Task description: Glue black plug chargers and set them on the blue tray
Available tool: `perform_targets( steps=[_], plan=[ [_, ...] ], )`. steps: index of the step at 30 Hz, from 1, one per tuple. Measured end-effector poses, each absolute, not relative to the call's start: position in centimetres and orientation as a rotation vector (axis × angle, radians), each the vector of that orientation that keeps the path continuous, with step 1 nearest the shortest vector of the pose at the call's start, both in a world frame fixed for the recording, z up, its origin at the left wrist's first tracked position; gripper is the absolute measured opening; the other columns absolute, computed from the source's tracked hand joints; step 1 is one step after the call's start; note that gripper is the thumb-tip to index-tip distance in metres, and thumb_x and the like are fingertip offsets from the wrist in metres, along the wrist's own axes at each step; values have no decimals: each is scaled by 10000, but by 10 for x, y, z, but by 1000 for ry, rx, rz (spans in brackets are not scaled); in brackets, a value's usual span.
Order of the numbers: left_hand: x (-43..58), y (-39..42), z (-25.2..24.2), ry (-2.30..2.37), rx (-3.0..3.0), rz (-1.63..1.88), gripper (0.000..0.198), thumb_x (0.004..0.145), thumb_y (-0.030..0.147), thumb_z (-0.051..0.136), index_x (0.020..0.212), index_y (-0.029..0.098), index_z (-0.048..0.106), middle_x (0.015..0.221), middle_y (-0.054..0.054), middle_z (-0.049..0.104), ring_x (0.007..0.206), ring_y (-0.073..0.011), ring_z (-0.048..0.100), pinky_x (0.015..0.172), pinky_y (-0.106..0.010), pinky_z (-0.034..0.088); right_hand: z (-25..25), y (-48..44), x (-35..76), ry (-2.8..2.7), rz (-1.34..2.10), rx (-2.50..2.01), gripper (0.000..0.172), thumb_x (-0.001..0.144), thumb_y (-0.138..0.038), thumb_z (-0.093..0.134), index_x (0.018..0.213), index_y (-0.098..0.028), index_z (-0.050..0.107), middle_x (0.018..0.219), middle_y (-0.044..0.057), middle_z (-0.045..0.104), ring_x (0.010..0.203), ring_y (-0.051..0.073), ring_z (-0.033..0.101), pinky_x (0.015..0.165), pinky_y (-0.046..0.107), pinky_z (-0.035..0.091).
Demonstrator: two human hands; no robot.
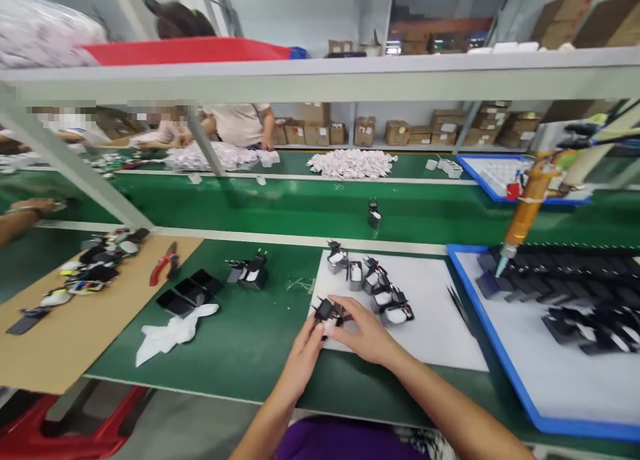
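Between my two hands is a black power adapter (327, 311) with prongs at its top and a white part inside. My left hand (306, 353) grips it from the left, fingertips pressed to its lower side. My right hand (364, 332) closes on it from the right, fingers bent over it. Both are above the left part of a white sheet (430, 343). Several more open black adapters (383, 293) with white parts stand on that sheet, just beyond and right of my hands. Dark tweezers (460, 308) lie near the sheet's right edge.
A blue-rimmed tray (500, 373) holds rows of black cases at right, under a hanging orange dispenser (530, 200). Left are black cases (189, 292), a white cloth (173, 333) and red pliers (163, 265). One adapter (374, 215) sits on the green belt. Co-workers work beyond.
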State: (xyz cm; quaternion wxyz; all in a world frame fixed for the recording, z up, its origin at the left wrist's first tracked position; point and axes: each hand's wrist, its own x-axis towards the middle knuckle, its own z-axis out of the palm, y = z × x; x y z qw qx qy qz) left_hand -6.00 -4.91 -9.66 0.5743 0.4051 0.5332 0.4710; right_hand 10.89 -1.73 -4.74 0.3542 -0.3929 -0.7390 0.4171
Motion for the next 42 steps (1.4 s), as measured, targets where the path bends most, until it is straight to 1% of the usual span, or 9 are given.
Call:
perform_targets(
  steps=[4, 8, 11, 15, 20, 24, 31, 36, 42],
  plan=[
    [-47, -52, -83, 1225, 1040, 962, 862, 817, 706, 479, 1458, 141, 359, 1505, -147, 397, 1342, -319, 446, 1140, -440, 338, -39, -39, 119, -2029, 906, -1109, 836, 748, -318, 717, 1460, -168, 306, 1474, 159, 400, 1373, 259, 388, 1125, 449, 370],
    [-21, -62, -63, 1214, 1410, 781, 707, 896, 614, 421, 1438, 161, 409, 1503, -101, 417, 1422, -275, 324, 1191, -409, 234, -59, -74, 128, -1785, 595, -1303, 639, 811, -252, 625, 1382, -172, 348, 1385, 170, 424, 1321, 258, 425, 1081, 464, 422],
    [-5, -63, -55, 1040, 1654, 631, 600, 916, 512, 472, 1420, 190, 433, 1452, -107, 484, 1332, -268, 458, 1142, -421, 335, -74, -95, 147, -1618, 448, -1406, 529, 815, -301, 632, 1284, -196, 411, 1229, 136, 476, 1168, 249, 526, 977, 451, 496],
    [-6, -49, -43, 1150, 1844, 674, 480, 932, 460, 462, 1334, 201, 507, 1352, -117, 562, 1147, -244, 595, 1040, -416, 451, -81, -103, 181, -1520, 336, -1571, 502, 805, -383, 658, 1209, -187, 431, 1103, 108, 530, 1027, 239, 567, 882, 422, 526],
    [-10, 0, -3, 1181, 2210, 729, 439, 921, 442, 499, 1290, 205, 524, 1343, -105, 560, 1269, -250, 499, 1109, -420, 373, -82, -81, 208, -1521, 264, -1649, 499, 822, -429, 632, 1202, -167, 444, 1094, 114, 549, 1028, 246, 570, 863, 402, 524],
    [28, 88, 31, 1398, 2312, 635, 545, 862, 340, 601, 1348, 147, 447, 1405, -156, 487, 1335, -294, 420, 1119, -426, 326, -94, -69, 206, -1545, 274, -1608, 488, 826, -427, 627, 1193, -154, 457, 1066, 114, 573, 1006, 243, 588, 866, 406, 525],
    [136, 238, 23, 1614, 2033, 387, 1159, 660, 284, 818, 1487, 22, 49, 1345, -347, 473, 1259, -396, 502, 980, -440, 429, -111, -65, 199, -1540, 175, -1572, 575, 843, -402, 617, 1317, -166, 390, 1145, 139, 587, 1051, 259, 592, 876, 417, 532],
    [177, 269, -2, 1597, 1975, 396, 1204, 689, 260, 794, 1485, 25, -78, 1295, -302, 555, 1204, -329, 570, 969, -385, 440, -110, -61, 199, -1561, 155, -1581, 641, 834, -413, 630, 1360, -166, 360, 1140, 140, 597, 1010, 257, 603, 840, 409, 544],
    [163, 270, 12, 1603, 2029, 482, 1151, 655, 243, 805, 1502, 105, 37, 1272, -218, 598, 1188, -311, 579, 976, -360, 435, -106, -65, 203, -1590, 196, -1569, 665, 826, -449, 639, 1359, -163, 364, 1147, 149, 587, 1032, 271, 585, 851, 442, 524]
  ],
)
